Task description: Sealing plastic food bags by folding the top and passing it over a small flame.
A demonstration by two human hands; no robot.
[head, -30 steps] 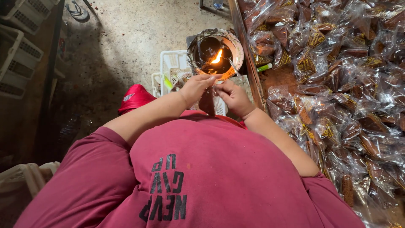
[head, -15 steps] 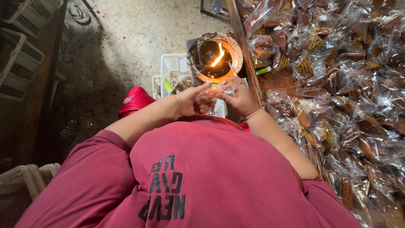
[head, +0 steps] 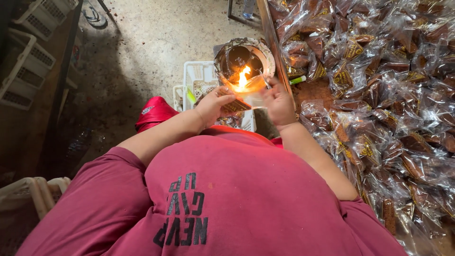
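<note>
Both hands have spread since 0.5 s ago: left hand point(head: 214, 104) w/ fingers clamped on small brown clear-wrapped packet point(head: 235, 105), right hand point(head: 277, 102) pinching its far edge just below round foil-lined flame pot point(head: 244, 61). To do well, judge: keep film taut, brush only the edge thru flame, fingers back.

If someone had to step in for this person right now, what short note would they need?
Left hand and right hand together hold one small clear-wrapped brown packet just below the flame.
The round metal bowl with the open flame stands on a white plastic crate.
Done: a big heap of clear-wrapped brown packets lies to the right.
Left: whether the held packet is sealed cannot be told.
</note>
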